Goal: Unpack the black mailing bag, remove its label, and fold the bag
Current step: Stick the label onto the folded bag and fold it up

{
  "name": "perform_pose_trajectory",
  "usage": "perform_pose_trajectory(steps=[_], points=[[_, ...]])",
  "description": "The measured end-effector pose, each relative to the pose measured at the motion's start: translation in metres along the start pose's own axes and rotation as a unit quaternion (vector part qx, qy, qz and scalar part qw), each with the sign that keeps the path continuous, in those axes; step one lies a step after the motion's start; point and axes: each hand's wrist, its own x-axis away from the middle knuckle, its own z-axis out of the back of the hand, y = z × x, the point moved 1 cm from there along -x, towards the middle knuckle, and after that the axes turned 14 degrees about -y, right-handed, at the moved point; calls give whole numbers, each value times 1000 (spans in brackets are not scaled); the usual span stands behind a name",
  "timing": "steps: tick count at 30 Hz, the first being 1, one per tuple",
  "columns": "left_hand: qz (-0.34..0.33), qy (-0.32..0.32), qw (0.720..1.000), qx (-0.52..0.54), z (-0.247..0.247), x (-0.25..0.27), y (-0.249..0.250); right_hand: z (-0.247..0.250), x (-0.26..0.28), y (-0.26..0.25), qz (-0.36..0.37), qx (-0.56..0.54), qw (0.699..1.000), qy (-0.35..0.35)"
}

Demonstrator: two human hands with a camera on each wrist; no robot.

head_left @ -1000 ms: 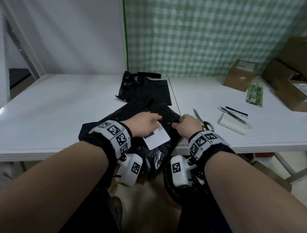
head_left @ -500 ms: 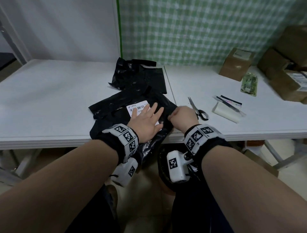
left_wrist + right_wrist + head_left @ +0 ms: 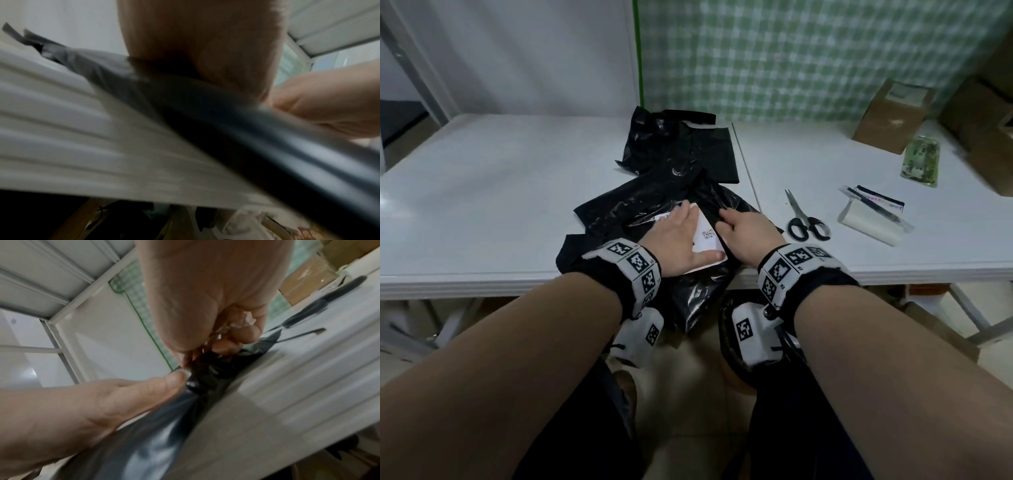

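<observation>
Black glossy plastic mailing bag (image 3: 654,205): lay crumpled at the near table edge, one end drooping over it, probably dragged close for easy reach.
Left hand (image 3: 678,240): pressed flat, fingers straight, on the white paper label (image 3: 707,240), seemingly to pin the film taut.
Right hand (image 3: 744,233): just beside the label's right edge, fingers and thumb pinching a bunched fold of bag, with a scrap of clear film in the curled fingers.
Label against grip: under the left palm, left of the pinch.
Black-handled scissors (image 3: 803,219): right of the bag, apart.
Second black plastic bag (image 3: 681,144): farther back.
</observation>
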Motion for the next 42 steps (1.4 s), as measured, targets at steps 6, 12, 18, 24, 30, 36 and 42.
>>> perform_pose_trajectory(steps=[6, 12, 18, 24, 30, 36, 42], points=[[73, -69, 995, 21, 10, -1, -6, 5, 1, -1, -6, 17, 1000, -24], [103, -97, 990, 4, 10, 0, -14, 0, 0, 6, -1, 9, 999, -49], [117, -139, 983, -7, 11, 24, -21, -1, 2, 8, 1, 28, 997, -74], [139, -146, 979, -37, 10, 43, -23, -2, 6, 9, 3, 42, 995, -86], [153, -84, 981, -80, 23, 61, -22, 2, 12, 18, -3, 29, 998, -61], [251, -45, 966, 38, 46, 77, -29, -1, 14, 22, -65, -125, 990, -5], [240, -147, 907, 313, 32, 76, -37, 11, 18, 9, -87, -142, 986, -16]])
